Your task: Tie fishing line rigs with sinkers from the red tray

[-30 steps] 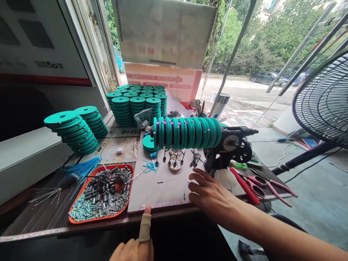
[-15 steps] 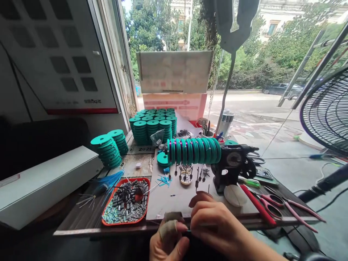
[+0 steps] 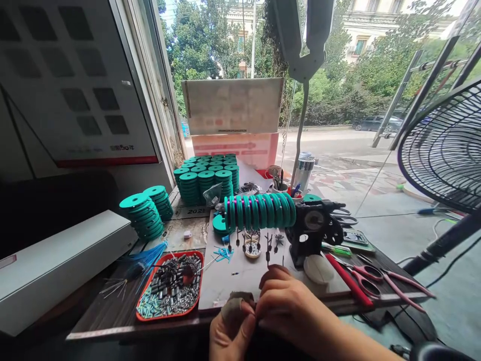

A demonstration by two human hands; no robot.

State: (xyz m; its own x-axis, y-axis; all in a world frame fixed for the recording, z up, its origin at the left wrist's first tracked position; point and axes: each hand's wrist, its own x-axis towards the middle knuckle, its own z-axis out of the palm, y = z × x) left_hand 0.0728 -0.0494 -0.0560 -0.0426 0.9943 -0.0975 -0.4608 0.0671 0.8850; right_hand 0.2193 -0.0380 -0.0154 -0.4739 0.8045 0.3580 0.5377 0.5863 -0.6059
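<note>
My left hand and my right hand meet at the near edge of the white work board, fingertips pinched together on something too small to make out. A bandage wraps a left finger. Just beyond them, a row of green spools sits on the shaft of a black winding machine, with small weights hanging below on lines.
A red tray of small metal and blue tubes lies left of the board. Stacks of green spools stand behind, more at the left. Red scissors and pliers lie right. A fan stands at far right.
My right hand drew back from the board to meet my left at the near edge, and both closed into a pinch. The view rose and pulled back.
</note>
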